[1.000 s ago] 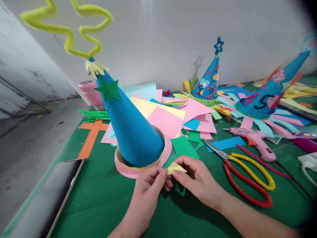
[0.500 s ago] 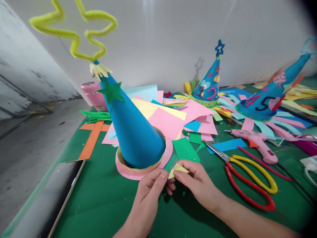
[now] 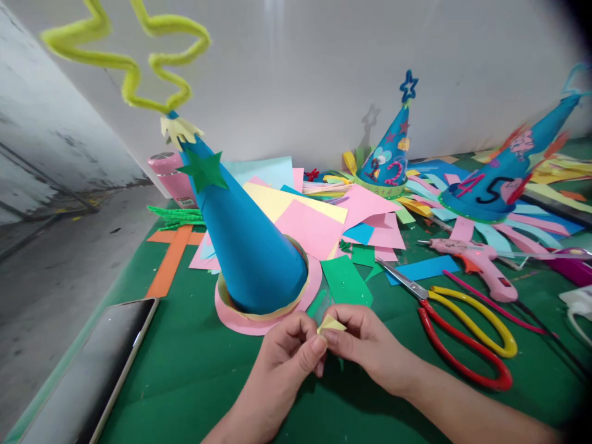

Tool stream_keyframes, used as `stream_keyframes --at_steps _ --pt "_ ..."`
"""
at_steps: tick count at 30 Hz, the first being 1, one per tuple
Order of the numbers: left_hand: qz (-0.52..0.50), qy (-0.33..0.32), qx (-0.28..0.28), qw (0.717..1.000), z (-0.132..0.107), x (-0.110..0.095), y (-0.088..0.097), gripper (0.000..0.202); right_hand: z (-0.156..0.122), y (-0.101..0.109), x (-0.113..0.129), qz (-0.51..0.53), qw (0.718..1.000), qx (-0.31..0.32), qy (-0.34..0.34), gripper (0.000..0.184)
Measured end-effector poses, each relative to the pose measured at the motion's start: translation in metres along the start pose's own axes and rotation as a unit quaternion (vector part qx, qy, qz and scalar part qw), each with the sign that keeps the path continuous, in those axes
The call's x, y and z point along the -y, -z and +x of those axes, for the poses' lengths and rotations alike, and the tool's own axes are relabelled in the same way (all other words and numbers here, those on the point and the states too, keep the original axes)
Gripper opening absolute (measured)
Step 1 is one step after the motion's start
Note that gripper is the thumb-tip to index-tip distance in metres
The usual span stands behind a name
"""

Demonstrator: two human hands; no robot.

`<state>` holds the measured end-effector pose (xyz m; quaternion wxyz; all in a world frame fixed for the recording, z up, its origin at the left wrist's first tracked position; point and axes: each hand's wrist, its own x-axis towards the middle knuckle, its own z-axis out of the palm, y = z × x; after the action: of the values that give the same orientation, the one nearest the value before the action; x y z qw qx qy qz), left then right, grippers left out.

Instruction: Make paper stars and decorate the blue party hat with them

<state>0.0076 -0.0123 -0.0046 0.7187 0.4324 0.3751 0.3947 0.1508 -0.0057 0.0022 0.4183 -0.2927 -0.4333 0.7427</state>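
Note:
A small piece of yellow paper is pinched between the thumb and fingers of my right hand. My left hand is closed at the paper's left corner, thumb and fingertips meeting the right hand's. Just beyond them stands a blue paper cone hat with a pink brim, leaning to the left. On it are a green paper star, a fringed pale-yellow collar and a large yellow pipe-cleaner star at the tip.
Right of my hands lie scissors and a pink glue gun. A phone rests at the left edge. Paper sheets are piled behind the hat. Two decorated hats stand farther back, near a pink bottle.
My left thumb has moved right, over the yellow paper's corner, and both hands are closer together. Less of the paper shows. The view has shifted slightly.

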Motion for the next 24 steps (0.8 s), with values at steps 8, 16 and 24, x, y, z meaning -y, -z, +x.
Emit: stream_keyframes --at_steps 8,16,24 --pt "0.015 0.003 -0.017 1.000 0.002 -0.002 0.000 0.027 -0.005 0.000 0.009 -0.159 0.987 -0.001 0.016 0.026" --pt "0.028 -0.008 -0.031 0.999 0.004 -0.003 0.001 0.018 -0.006 0.007 0.014 -0.234 0.972 0.027 0.006 0.027" --pt "0.069 -0.049 -0.068 0.994 0.006 -0.008 -0.001 0.010 -0.004 0.010 0.011 -0.178 0.983 0.012 -0.052 0.031"
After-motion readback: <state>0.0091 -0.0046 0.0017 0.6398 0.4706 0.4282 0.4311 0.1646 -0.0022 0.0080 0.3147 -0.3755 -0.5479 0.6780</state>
